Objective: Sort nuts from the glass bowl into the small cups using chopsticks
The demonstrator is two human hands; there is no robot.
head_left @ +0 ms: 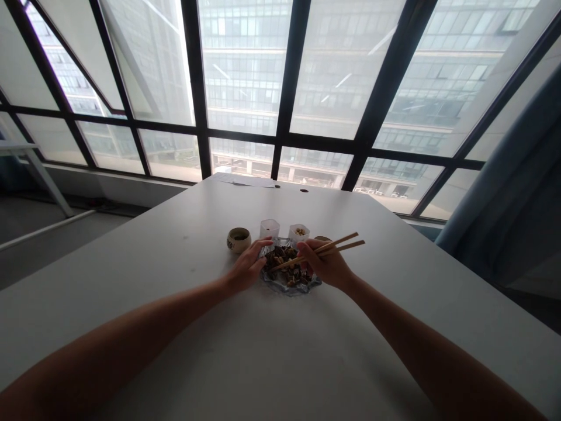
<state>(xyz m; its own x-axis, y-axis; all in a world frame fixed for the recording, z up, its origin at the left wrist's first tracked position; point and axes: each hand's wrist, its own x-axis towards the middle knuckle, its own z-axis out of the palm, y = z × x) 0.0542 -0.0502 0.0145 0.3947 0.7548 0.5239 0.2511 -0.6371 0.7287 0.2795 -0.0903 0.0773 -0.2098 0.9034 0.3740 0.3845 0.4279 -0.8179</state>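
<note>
- Holds chopsticks [342, 248] in the right hand [326, 268], with fingers closed around the middle of the shafts and the butt ends jutting out to the right.
- Points them leftward and down, long axis nearly crosswise over the clear dish [293, 290], tips in the mix [287, 255] of dark and tan pieces.
- Finds the mix left of the right fingers, inside the dish, between both hands.
- Sets the tips in the left part of the mix, just beside the left hand [248, 264] and farther from the right fingers.
- Lays the left hand along the dish's left rim, with fingers extended and loosely parted, nothing seen in grasp; cannot tell pressing from hovering.
- Cannot tell the gap between the tips, nor any piece pinched there: too small and dark.
- Shows past the left hand a pot [239, 240], and near the dish's far rim a left cup [269, 228] and a right cup [299, 232], the latter holding pale bits.
</note>
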